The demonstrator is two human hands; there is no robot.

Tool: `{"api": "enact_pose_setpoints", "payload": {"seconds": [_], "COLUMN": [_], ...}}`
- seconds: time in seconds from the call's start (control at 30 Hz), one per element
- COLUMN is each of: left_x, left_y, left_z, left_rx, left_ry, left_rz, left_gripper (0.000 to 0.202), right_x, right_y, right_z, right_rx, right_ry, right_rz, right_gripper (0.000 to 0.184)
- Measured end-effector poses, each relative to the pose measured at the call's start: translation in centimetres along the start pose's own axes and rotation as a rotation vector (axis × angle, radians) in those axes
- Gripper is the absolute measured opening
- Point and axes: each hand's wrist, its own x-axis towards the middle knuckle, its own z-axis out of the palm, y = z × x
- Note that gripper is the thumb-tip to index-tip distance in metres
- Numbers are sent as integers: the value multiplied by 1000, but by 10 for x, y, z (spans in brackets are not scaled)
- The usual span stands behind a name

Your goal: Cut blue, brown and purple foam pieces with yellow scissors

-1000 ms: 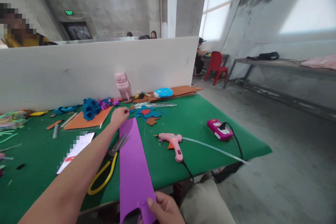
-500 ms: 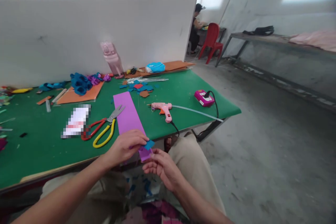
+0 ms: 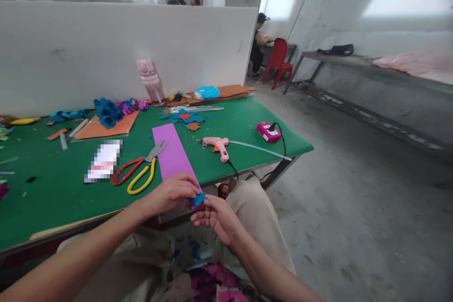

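A small blue felt-like piece (image 3: 198,199) lies against the near end of a long purple strip (image 3: 175,151), which reaches from the green table over its front edge. My left hand (image 3: 173,193) is closed, its fingertips pinching the blue piece on the purple. From the right, my right hand (image 3: 221,217) pinches the purple end beside the blue piece with thumb and forefinger; its other fingers are loosely curled. Cutting shears (image 3: 146,163) with one red and one yellow handle rest with their blades on the strip. A pink glue gun (image 3: 217,144) lies to its right.
A pink power socket (image 3: 269,132) with a black plug sits near the table's right end. Blue scraps (image 3: 193,119), rolled blue pieces (image 3: 108,113), an orange sheet (image 3: 106,126) and a pink bottle (image 3: 151,80) lie or stand farther back, before a white partition (image 3: 198,47).
The blue piece now lies flatter over the purple end, and my right fingertips have come up close against it. The view has shifted slightly.
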Motion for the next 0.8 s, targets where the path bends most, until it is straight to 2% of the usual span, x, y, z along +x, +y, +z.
{"api": "enact_pose_setpoints", "payload": {"seconds": [0.1, 0.17, 0.23, 0.3, 0.43, 0.6, 0.7, 0.8], "left_x": [4, 5, 2, -4, -22, -43, -47, -45], "left_y": [0, -1, -2, -1, 15, 40, 50, 60], "left_z": [-1, -3, -5, -6, -1, 22, 45, 70], "left_rx": [37, 99, 174, 245, 337, 362, 215, -241], "left_ry": [-68, -106, -99, -22, 224, 433, 564, 653], "left_rz": [49, 88, 68, -19, -226, -328, -480, -828], "left_gripper": [26, 25, 26, 28, 24, 17, 14, 7], "right_x": [0, 1, 3, 4, 5, 4, 5, 6], "right_y": [-3, -4, -3, -2, 1, 2, 2, 3], "right_z": [1, 3, 5, 6, 6, 6, 7, 6], "right_rx": [50, -9, -85, -131, -172, -199, -232, -260], "right_ry": [11, 38, 66, 91, 119, 141, 160, 186], "right_rz": [36, 12, -16, -25, -35, -19, -29, -58], "right_gripper": [29, 29, 32, 35, 36, 39, 40, 39]}}
